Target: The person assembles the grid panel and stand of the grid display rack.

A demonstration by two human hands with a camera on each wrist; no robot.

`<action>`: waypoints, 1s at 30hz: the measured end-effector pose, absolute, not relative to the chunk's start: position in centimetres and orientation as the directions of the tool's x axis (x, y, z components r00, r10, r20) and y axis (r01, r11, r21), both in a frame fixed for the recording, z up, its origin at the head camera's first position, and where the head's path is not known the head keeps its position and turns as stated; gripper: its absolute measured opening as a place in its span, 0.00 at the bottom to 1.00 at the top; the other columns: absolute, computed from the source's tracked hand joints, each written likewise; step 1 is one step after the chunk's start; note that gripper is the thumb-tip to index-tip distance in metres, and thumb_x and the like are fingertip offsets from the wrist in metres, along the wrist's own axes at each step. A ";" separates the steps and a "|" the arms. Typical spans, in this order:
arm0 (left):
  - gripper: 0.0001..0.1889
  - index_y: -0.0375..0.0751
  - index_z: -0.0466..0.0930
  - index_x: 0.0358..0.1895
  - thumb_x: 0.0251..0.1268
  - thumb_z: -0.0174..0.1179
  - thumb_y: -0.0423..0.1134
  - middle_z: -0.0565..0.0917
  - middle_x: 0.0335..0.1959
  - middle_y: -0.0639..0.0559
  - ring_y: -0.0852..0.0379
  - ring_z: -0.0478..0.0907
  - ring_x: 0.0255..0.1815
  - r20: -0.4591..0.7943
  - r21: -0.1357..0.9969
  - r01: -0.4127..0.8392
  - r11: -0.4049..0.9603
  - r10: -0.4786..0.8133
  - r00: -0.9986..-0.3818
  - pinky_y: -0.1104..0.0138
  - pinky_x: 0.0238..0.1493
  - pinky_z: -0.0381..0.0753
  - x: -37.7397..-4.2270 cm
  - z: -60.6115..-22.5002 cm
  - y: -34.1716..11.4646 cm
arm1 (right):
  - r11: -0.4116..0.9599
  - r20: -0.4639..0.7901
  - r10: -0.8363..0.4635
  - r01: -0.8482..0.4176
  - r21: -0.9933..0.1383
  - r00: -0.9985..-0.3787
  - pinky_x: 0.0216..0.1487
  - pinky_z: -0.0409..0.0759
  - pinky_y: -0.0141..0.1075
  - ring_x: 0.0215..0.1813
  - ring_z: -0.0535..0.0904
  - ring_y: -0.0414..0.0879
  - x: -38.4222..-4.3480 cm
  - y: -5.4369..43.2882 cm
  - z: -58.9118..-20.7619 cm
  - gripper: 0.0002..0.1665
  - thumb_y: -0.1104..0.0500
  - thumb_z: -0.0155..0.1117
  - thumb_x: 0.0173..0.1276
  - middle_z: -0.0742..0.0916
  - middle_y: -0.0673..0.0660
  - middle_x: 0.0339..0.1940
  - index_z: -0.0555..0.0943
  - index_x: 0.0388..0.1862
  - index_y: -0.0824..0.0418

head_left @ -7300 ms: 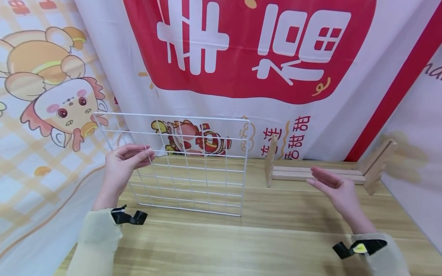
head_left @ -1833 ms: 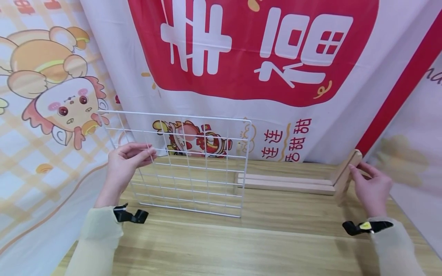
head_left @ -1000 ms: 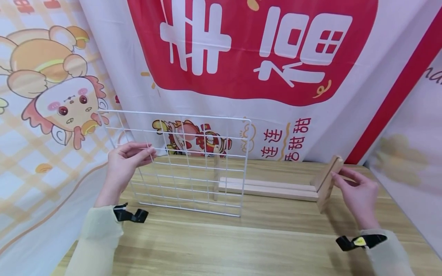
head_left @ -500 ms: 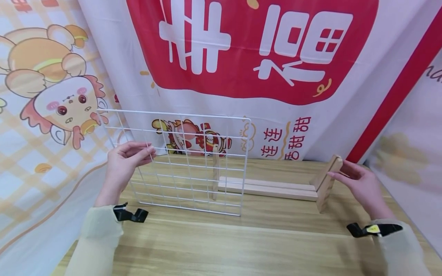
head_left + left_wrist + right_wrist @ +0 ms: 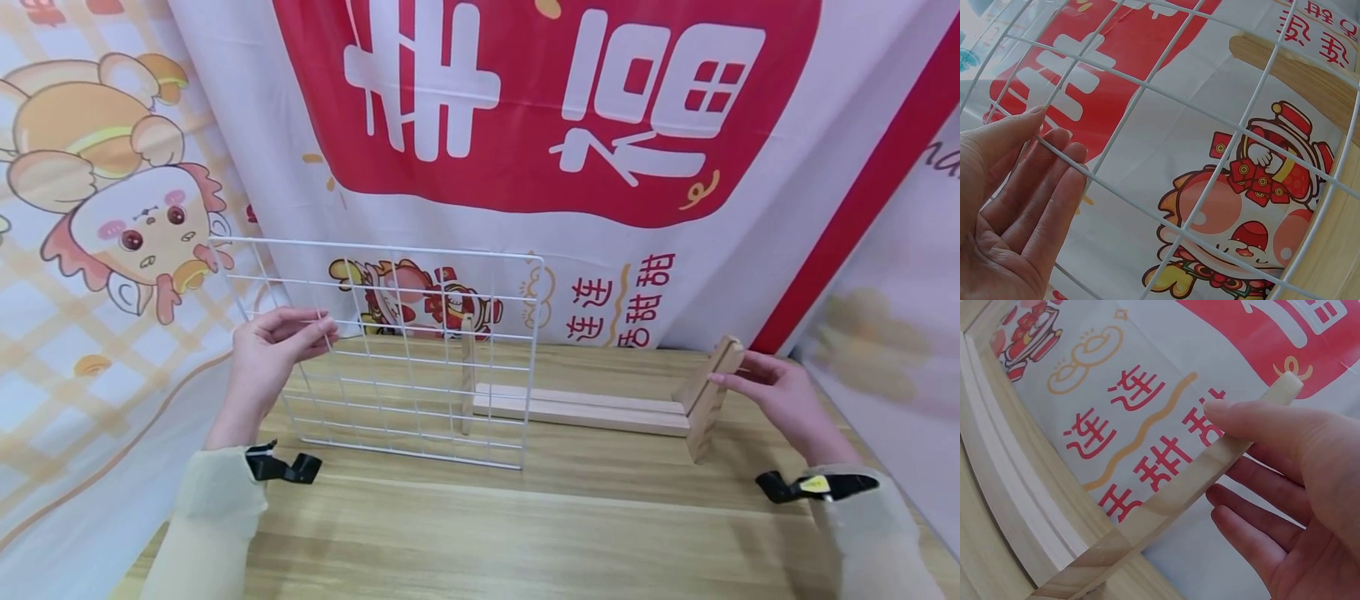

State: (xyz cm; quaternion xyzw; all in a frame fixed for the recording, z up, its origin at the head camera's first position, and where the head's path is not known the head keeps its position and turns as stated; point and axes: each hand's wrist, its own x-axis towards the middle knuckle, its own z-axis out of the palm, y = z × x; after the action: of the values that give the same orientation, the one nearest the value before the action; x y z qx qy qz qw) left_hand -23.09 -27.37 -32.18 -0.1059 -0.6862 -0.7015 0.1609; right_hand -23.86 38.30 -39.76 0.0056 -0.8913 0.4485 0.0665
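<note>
My left hand pinches a wire of a white wire grid panel, which stands upright on the table at left of centre. In the left wrist view the thumb and fingertips meet at one wire of the grid. Behind and to the right of the panel stands a light wooden stand with two long slats and an upright board at each end; its left end shows through the wires. My right hand pinches the right end board near its top, thumb on one side and fingers on the other.
The wood-grain table runs up to a white cloth backdrop with a large red print. A checked cartoon cloth hangs at the left and a pale wall stands at the right.
The right hand has taken hold of the wooden stand, which has moved left and nearer, partly behind the grid. In the last half second little has changed. The left hand stays on the grid.
</note>
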 end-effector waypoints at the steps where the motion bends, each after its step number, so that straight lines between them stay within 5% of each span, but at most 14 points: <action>1: 0.16 0.25 0.82 0.51 0.65 0.70 0.32 0.90 0.40 0.46 0.53 0.89 0.37 0.367 0.929 0.369 -0.005 -0.082 -0.927 0.62 0.42 0.88 -23.1 -32.2 -27.4 | 0.606 0.112 0.050 -0.059 -0.794 -0.992 0.49 0.77 0.31 0.50 0.75 0.29 -23.9 38.3 -39.7 0.41 0.41 0.69 0.71 0.84 0.47 0.55 0.73 0.71 0.67; 7: 0.14 0.26 0.83 0.50 0.66 0.70 0.31 0.90 0.40 0.47 0.53 0.89 0.37 0.370 0.929 0.371 -0.001 -0.078 -0.926 0.62 0.42 0.88 -23.0 -32.2 -27.4 | 0.631 0.087 0.048 -0.038 -0.775 -0.995 0.49 0.77 0.37 0.51 0.73 0.33 -23.7 38.1 -39.4 0.43 0.41 0.67 0.72 0.79 0.69 0.64 0.71 0.73 0.68; 21: 0.13 0.28 0.84 0.50 0.66 0.69 0.30 0.90 0.41 0.47 0.53 0.89 0.38 0.374 0.927 0.376 -0.012 -0.074 -0.924 0.63 0.42 0.88 -22.7 -32.2 -27.5 | 0.621 0.096 0.052 -0.043 -0.783 -0.994 0.48 0.78 0.32 0.54 0.77 0.41 -23.3 37.0 -38.7 0.46 0.38 0.70 0.68 0.81 0.67 0.63 0.72 0.73 0.66; 28: 0.14 0.27 0.83 0.51 0.66 0.69 0.30 0.90 0.41 0.47 0.54 0.89 0.38 0.378 0.925 0.380 -0.017 -0.061 -0.924 0.63 0.42 0.87 -22.9 -32.1 -27.5 | 0.605 0.098 0.053 -0.046 -0.795 -0.994 0.58 0.80 0.51 0.60 0.77 0.53 -23.6 35.7 -38.5 0.46 0.37 0.70 0.67 0.80 0.69 0.63 0.72 0.72 0.67; 30: 0.14 0.26 0.83 0.52 0.66 0.69 0.30 0.90 0.40 0.47 0.54 0.89 0.37 0.379 0.924 0.381 -0.016 -0.061 -0.923 0.63 0.42 0.87 -22.9 -32.1 -27.5 | 0.598 0.116 0.050 -0.063 -0.799 -0.992 0.55 0.81 0.41 0.56 0.78 0.45 -23.8 35.4 -38.5 0.45 0.39 0.71 0.67 0.81 0.68 0.63 0.73 0.72 0.67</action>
State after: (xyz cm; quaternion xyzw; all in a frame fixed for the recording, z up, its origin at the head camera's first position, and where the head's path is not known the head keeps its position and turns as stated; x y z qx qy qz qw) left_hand -22.88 -27.47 -32.05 -0.1171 -0.6837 -0.7029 0.1571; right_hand -23.78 35.40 -38.54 0.0038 -0.8916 0.4484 0.0629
